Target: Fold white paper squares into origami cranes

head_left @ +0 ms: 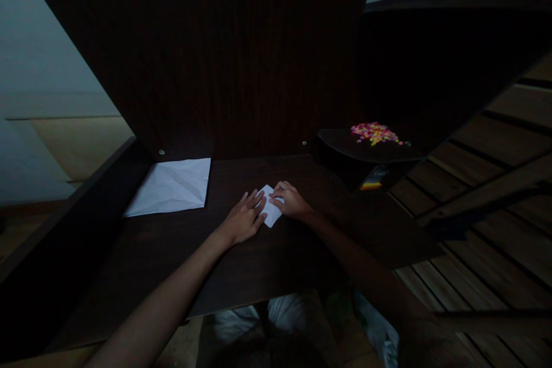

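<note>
A small folded piece of white paper (271, 215) lies on the dark wooden desk (241, 264), one corner pointing toward me. My left hand (245, 219) rests flat on its left side, fingers stretched out and spread. On the paper's right side is my right hand (291, 200), its fingers bent and the thumb and fingertips drawn together at the paper's edge. Part of the paper is hidden under both hands. Further left on the desk lies a stack of larger white paper sheets (176, 187) with crease lines.
At the back right, a small curved shelf (340, 141) holds a heap of pink, yellow and red bits (374, 133). Something yellow (371, 186) sits beneath it. A raised side panel (64, 207) borders the desk's left, and wooden slats (483, 241) stand at the right.
</note>
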`<action>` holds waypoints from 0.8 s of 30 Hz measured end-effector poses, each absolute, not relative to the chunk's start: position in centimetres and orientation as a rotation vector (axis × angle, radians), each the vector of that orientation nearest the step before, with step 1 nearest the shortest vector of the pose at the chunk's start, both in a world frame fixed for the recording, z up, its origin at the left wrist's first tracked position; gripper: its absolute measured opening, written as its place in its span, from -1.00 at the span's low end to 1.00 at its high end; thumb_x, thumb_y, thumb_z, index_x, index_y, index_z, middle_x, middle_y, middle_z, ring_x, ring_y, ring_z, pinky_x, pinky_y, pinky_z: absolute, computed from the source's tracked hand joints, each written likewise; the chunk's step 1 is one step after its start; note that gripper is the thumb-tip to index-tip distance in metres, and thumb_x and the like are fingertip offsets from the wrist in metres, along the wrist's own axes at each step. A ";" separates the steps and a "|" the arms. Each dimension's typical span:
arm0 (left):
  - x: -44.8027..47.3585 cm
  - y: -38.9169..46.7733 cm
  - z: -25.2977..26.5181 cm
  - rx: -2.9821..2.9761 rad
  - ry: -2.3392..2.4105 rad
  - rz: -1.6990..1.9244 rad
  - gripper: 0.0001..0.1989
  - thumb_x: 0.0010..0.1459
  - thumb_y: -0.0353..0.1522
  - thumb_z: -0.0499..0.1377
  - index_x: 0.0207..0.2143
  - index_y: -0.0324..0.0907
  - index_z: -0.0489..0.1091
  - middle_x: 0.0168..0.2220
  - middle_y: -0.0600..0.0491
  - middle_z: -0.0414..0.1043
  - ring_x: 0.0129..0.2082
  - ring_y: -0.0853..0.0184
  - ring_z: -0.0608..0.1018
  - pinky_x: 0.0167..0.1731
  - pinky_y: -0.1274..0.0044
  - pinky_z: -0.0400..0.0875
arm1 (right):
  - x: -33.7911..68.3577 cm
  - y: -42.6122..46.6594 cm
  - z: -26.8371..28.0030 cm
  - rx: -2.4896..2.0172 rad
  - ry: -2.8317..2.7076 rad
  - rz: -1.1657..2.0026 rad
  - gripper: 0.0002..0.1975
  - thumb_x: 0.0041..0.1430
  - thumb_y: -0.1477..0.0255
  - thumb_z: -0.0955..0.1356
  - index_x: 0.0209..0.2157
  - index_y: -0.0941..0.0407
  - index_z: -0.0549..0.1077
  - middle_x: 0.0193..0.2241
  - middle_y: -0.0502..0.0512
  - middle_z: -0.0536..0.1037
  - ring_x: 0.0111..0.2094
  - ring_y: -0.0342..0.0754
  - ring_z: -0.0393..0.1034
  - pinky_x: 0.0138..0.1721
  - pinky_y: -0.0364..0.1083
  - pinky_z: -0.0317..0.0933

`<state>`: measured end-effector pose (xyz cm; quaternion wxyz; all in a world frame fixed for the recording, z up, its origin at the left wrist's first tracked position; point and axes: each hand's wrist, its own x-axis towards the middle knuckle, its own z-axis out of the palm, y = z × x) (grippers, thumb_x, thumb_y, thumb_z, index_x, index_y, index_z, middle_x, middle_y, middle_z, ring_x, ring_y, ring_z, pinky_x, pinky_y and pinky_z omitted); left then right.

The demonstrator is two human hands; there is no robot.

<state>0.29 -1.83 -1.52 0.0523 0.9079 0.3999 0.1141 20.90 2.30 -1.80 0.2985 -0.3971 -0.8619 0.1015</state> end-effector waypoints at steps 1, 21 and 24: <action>0.3 -1.9 -1.4 2.757 1.223 0.336 -0.50 0.32 -0.23 -0.12 0.22 -0.28 0.13 0.30 -0.13 0.00 0.31 0.10 0.02 0.24 0.18 -0.02 | 20.9 2.3 -1.8 -1.055 -2.285 0.272 -0.90 0.11 0.50 0.38 -0.36 0.13 0.57 -0.36 0.10 0.44 -0.28 -0.04 0.31 -0.14 0.00 0.23; -0.4 -1.6 -1.4 2.781 1.281 0.446 -0.47 0.27 -0.08 -0.06 0.17 -0.15 0.26 0.27 -0.04 0.11 0.29 0.01 0.07 0.23 0.11 0.00 | 20.9 1.5 -0.6 -1.371 -2.298 0.176 -0.73 0.12 0.34 0.38 -0.14 0.15 0.48 -0.23 0.14 0.47 -0.17 0.04 0.29 -0.10 0.03 0.14; -0.5 -1.4 -1.2 2.822 1.257 0.516 -0.55 0.28 -0.12 -0.04 0.05 -0.15 0.39 0.20 -0.04 0.25 0.27 0.05 0.14 0.23 0.12 0.01 | 20.8 1.5 -0.6 -1.435 -2.266 0.177 -0.75 0.12 0.33 0.39 -0.17 0.14 0.48 -0.23 0.15 0.47 -0.16 0.05 0.29 -0.11 0.03 0.13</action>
